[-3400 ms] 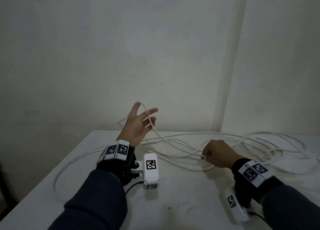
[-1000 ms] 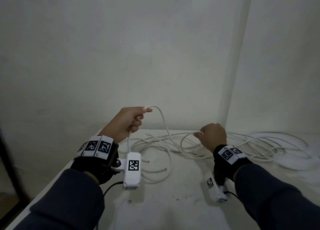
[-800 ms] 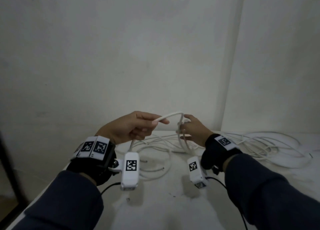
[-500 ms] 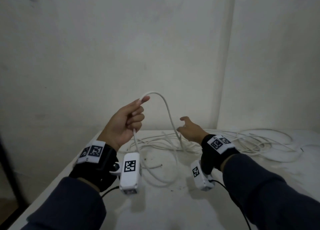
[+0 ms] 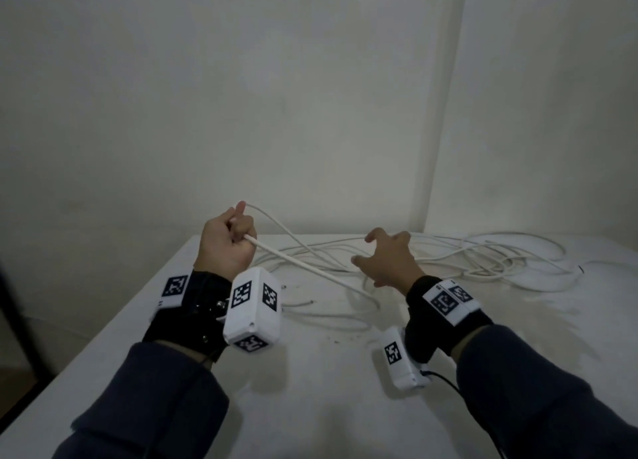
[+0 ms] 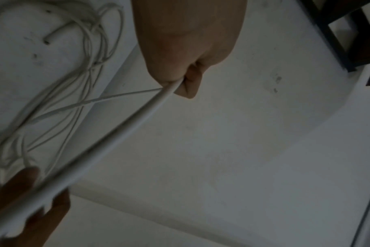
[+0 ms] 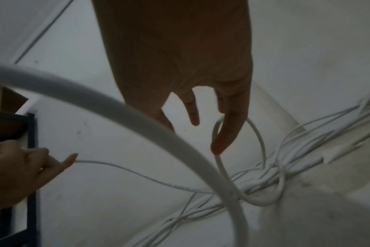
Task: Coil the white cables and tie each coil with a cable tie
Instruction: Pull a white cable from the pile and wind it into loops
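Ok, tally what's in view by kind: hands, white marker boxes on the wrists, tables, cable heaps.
Hands: 2 (left hand, right hand)
White marker boxes: 2 (left box, right box)
Table: 1
White cable heap: 1, strands too tangled to count
Total: 6

Smooth, matt white plastic-sheathed cables [image 5: 448, 255] lie on a matt, scuffed white table [image 5: 310, 389]

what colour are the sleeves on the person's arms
Dark navy blue sleeves, clearest in the head view.
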Available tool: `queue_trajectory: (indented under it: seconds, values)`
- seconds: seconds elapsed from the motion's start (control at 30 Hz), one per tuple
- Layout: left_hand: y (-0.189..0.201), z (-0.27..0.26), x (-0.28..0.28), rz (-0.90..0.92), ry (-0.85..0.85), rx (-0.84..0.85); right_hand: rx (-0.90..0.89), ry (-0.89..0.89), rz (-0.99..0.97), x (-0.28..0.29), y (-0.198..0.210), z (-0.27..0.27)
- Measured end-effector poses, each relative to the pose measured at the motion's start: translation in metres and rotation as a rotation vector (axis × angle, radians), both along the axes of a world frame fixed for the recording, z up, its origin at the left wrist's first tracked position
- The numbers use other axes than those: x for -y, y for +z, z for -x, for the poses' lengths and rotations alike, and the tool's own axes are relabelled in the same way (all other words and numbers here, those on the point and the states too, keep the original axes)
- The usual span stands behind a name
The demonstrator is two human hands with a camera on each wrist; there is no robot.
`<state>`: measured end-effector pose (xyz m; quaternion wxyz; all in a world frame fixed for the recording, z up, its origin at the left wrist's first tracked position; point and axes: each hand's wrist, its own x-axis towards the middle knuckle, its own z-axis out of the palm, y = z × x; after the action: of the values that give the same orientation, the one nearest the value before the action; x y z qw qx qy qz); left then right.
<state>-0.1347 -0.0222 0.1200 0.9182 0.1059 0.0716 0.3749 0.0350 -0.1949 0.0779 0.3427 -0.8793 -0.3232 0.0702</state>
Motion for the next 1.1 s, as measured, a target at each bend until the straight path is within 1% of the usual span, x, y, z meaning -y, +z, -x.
queue_trajectory:
  seconds: [0.03, 0.1, 0.13, 0.2, 0.23, 0.3, 0.33, 0.37, 0.4, 0.47, 0.53, 0.57, 0.6, 0.63, 0.67, 0.73, 0.83, 0.9, 0.97, 1.03, 1.1]
  values:
    - [0.0, 0.002, -0.002, -0.031, -0.007, -0.023, 0.022, -0.033, 0.066, 0.004, 0.001, -0.004]
    - [0.0, 0.005, -0.002, -0.17, -0.064, -0.101, 0.059, -0.041, 0.249, 0.013, 0.003, -0.008]
    - [0.0, 0.006, 0.0, -0.26, -0.116, -0.117, 0.051, -0.028, 0.349, 0.018, 0.002, -0.009]
    - [-0.001, 0.006, 0.004, -0.395, -0.278, -0.067, 0.042, 0.018, 0.518, 0.023, -0.008, -0.013]
    - [-0.001, 0.004, 0.006, -0.441, -0.36, -0.015, 0.039, 0.037, 0.531, 0.023, -0.015, -0.016]
    - [0.001, 0.0, 0.012, -0.502, -0.447, 0.076, -0.031, 0.055, 0.403, 0.021, -0.028, -0.021]
    - [0.003, -0.003, 0.014, -0.497, -0.473, 0.116, -0.009, 0.048, 0.384, 0.021, -0.033, -0.023]
    - [0.005, -0.006, 0.016, -0.475, -0.494, 0.152, 0.043, 0.026, 0.424, 0.019, -0.035, -0.025]
    - [0.008, -0.008, 0.018, -0.448, -0.494, 0.175, 0.081, -0.012, 0.457, 0.02, -0.035, -0.027]
    - [0.012, -0.011, 0.021, -0.407, -0.418, 0.159, 0.153, -0.119, 0.434, 0.024, -0.028, -0.028]
    - [0.011, -0.013, 0.02, -0.37, -0.308, 0.11, 0.312, -0.223, 0.34, 0.029, -0.017, -0.032]
    - [0.006, -0.013, 0.018, -0.349, -0.258, 0.074, 0.382, -0.269, 0.253, 0.03, -0.009, -0.036]
    - [0.0, -0.013, 0.015, -0.33, -0.216, 0.024, 0.447, -0.291, 0.139, 0.03, -0.003, -0.041]
    - [-0.008, -0.013, 0.012, -0.311, -0.185, -0.034, 0.468, -0.302, -0.001, 0.029, 0.005, -0.044]
    - [-0.015, -0.013, 0.01, -0.284, -0.166, -0.088, 0.456, -0.309, -0.161, 0.025, 0.013, -0.047]
    - [-0.03, -0.012, 0.009, -0.213, -0.163, -0.165, 0.362, -0.353, -0.435, 0.013, 0.025, -0.051]
    - [-0.045, -0.012, 0.008, -0.147, -0.172, -0.264, 0.187, -0.403, -0.725, -0.021, 0.035, -0.049]
    - [-0.051, -0.012, 0.006, -0.152, -0.195, -0.332, 0.128, -0.408, -0.844, -0.047, 0.035, -0.042]
    - [-0.054, -0.01, 0.006, -0.184, -0.231, -0.412, 0.131, -0.376, -0.933, -0.072, 0.036, -0.035]
    - [-0.058, -0.005, 0.007, -0.235, -0.27, -0.503, 0.145, -0.325, -1.025, -0.091, 0.04, -0.031]
    - [-0.061, -0.001, 0.008, -0.292, -0.319, -0.589, 0.102, -0.253, -1.087, -0.107, 0.045, -0.028]
